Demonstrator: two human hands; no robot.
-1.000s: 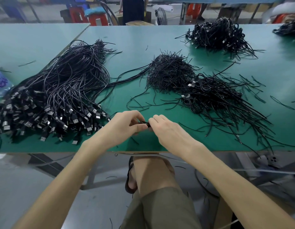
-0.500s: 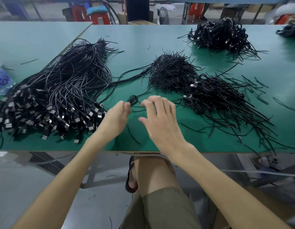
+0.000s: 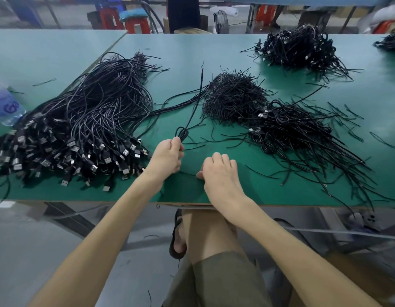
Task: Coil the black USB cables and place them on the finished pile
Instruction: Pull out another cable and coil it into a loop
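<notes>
The green table (image 3: 214,52) in this workshop carries several heaps of black cable. Your left hand (image 3: 167,158) pinches one cable (image 3: 182,132), partly wound into a small loop, with the rest trailing away from you across the table. Your right hand (image 3: 220,173) rests beside it with its fingers curled under; I cannot tell whether it holds anything. The uncoiled cables (image 3: 81,120) lie to the left, a heap of short strands (image 3: 234,98), probably ties, lies ahead, and the finished pile (image 3: 298,134) is just right of that. You seem to be midway through coiling. Next you should wind in the trailing length, bind the loop, and set it on the finished pile.
</notes>
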